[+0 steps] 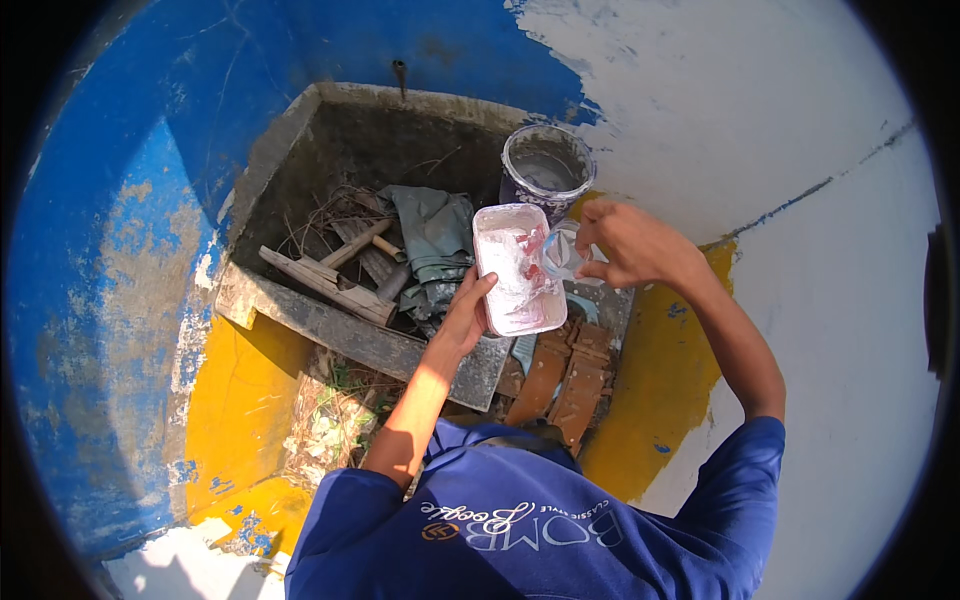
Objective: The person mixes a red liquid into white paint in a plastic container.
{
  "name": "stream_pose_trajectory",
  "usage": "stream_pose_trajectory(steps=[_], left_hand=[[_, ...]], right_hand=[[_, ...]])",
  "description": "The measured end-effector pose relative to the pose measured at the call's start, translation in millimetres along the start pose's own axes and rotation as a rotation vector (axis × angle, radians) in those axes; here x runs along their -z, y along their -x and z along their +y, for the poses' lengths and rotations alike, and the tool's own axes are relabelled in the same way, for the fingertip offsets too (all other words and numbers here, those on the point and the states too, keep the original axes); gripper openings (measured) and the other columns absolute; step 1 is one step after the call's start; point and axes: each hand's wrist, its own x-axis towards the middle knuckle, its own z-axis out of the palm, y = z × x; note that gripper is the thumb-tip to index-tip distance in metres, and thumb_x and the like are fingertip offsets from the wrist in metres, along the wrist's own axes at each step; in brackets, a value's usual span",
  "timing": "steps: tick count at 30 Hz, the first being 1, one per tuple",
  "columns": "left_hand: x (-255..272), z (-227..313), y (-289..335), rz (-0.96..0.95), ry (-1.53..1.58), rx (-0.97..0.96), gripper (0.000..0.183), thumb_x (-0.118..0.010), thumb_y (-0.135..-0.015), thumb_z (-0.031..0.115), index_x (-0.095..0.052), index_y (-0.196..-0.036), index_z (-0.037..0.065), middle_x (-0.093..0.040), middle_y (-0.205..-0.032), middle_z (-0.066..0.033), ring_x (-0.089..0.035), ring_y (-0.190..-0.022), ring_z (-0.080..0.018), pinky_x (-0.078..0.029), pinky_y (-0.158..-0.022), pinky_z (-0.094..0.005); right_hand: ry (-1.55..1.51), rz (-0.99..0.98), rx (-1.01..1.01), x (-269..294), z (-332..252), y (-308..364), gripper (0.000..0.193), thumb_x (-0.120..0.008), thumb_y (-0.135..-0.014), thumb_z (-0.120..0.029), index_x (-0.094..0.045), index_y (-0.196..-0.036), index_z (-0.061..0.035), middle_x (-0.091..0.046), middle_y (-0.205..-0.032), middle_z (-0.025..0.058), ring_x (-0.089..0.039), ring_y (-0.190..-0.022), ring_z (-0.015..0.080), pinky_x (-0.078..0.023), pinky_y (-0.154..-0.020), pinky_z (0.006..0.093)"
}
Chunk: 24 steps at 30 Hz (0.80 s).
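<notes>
My left hand (pixel 466 312) is closed around the left side of a rectangular plastic tub (pixel 486 320), holding it up in front of me. White powder or paste coats the tub's inside, with reddish patches showing through. At the tub's right edge, my right hand (pixel 632 243) pinches a clear, crumpled-looking piece of plastic (pixel 563 250); I cannot tell whether it is a cup or a bag. Just beyond the tub stands a dark round bucket (pixel 516 190) with greyish-white residue inside.
A concrete basin (pixel 345 318) lies below, holding wood pieces (pixel 325 285), twigs, a wooden-handled tool (pixel 357 243) and a grey-green cloth (pixel 432 230). Terracotta tiles (pixel 540 385) lie by its near right side. A short pipe (pixel 400 75) juts from the blue wall (pixel 220 80); the right wall (pixel 780 130) is white.
</notes>
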Motion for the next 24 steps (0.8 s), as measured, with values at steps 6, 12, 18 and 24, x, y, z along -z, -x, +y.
stream_pose_trajectory(steps=[6,12,18,24], left_hand=[[2,-8,0,-0.02,0.017,-0.01,0.072,-0.064,-0.092,0.028,-0.025,-0.148,0.008,-0.048,-0.139,-0.0133,-0.05,-0.128,-0.0254,-0.047,-0.103,-0.0418],[-7,-10,3,-0.017,0.016,-0.019,0.074,-0.065,-0.09,0.03,-0.025,-0.148,0.007,-0.047,-0.14,-0.0134,-0.051,-0.127,-0.0263,-0.047,-0.103,-0.0421],[-12,-8,6,-0.025,0.0,-0.018,0.075,-0.065,-0.09,0.031,-0.025,-0.148,0.005,-0.047,-0.14,-0.0143,-0.05,-0.128,-0.0272,-0.047,-0.103,-0.0429],[-13,-9,7,-0.021,-0.018,-0.012,0.077,-0.066,-0.089,0.032,-0.024,-0.148,0.005,-0.047,-0.14,-0.0147,-0.05,-0.128,-0.0272,-0.048,-0.103,-0.0432]], right_hand=[[0.021,-0.001,0.009,4,-3,3,0.027,-0.082,-0.069,-0.02,-0.069,-0.083,0.0,-0.058,-0.086,0.0148,-0.059,-0.085,0.0336,-0.047,-0.075,0.0426],[0.048,-0.013,0.002,8,-10,7,0.026,-0.082,-0.069,-0.019,-0.069,-0.083,-0.0007,-0.058,-0.086,0.0146,-0.059,-0.087,0.033,-0.047,-0.075,0.0425],[0.065,-0.019,-0.007,9,-13,9,0.025,-0.081,-0.069,-0.02,-0.069,-0.081,-0.0016,-0.058,-0.086,0.0141,-0.059,-0.087,0.033,-0.047,-0.075,0.0431],[0.074,-0.056,-0.033,11,-19,9,0.024,-0.081,-0.07,-0.02,-0.068,-0.08,-0.0019,-0.058,-0.087,0.0142,-0.059,-0.089,0.0334,-0.047,-0.075,0.0437]])
